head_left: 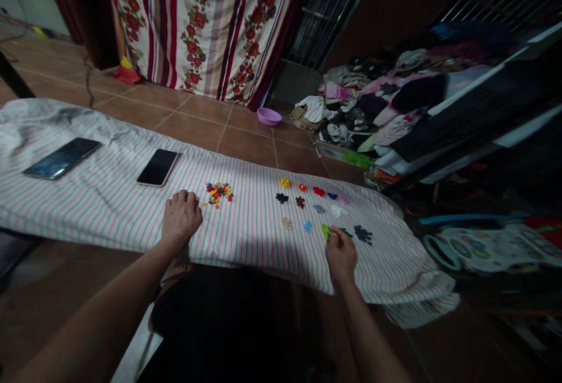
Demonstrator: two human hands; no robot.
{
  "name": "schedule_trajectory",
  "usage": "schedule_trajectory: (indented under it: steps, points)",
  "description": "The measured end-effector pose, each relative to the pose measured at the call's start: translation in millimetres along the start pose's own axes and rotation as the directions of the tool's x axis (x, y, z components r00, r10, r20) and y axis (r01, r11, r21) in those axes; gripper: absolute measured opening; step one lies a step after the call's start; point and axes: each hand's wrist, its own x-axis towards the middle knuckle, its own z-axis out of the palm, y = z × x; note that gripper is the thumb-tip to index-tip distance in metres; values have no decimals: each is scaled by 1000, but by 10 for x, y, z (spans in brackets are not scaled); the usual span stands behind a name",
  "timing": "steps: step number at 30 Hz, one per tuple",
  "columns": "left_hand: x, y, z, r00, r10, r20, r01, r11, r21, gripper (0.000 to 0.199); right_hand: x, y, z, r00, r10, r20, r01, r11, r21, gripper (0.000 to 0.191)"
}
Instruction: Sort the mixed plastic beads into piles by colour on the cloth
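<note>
My left hand [181, 216] rests on the striped cloth with its fingers loosely bent and a little apart, holding nothing I can see. Just right of it lies a mixed pile of small coloured pieces [218, 192] in red, yellow, green and orange. My right hand [341, 251] has thumb and fingers pinched at a small lime-green piece [325, 229]; the fingertips partly hide it. Around that hand are little single-colour heaps, among them light-blue pieces [308, 226], dark-green pieces [346, 232], dark-grey pieces [363, 234], beige pieces [287, 223] and yellow pieces [284, 183].
A striped cloth [259, 236] covers the long low surface before me. On its left lie a phone [158, 167] and a larger dark tablet-like device [64, 158]. Beyond, a purple basin [269, 116] stands on the tiled floor, near a heap of clothes [373, 96].
</note>
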Motion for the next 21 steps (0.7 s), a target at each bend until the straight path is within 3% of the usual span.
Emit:
schedule_trajectory:
  steps: [6,8,11,14,17,21]
  points:
    - [-6,-11,22,1000,11,-18,-11,1000,-12,20,13,-297,-21,996,-47,-71,48,999,0,45]
    - [-2,-8,23,1000,5,-14,-6,1000,-18,20,3,-489,25,995,-92,-30,93,995,42,42]
    - [2,-2,13,1000,1,-4,-1,1000,-21,21,-76,-832,186,979,-163,126,142,976,163,36]
    - [0,1,2,1000,0,-1,0,1000,-19,21,-246,-1204,451,920,-254,298,165,942,291,30]
    - [-1,2,2,1000,-2,-7,2,1000,-12,20,-441,-1577,759,825,-339,452,172,913,370,24]
    - [3,2,5,1000,6,-8,-6,1000,-7,19,-592,-2012,1114,740,-379,556,211,915,344,18]
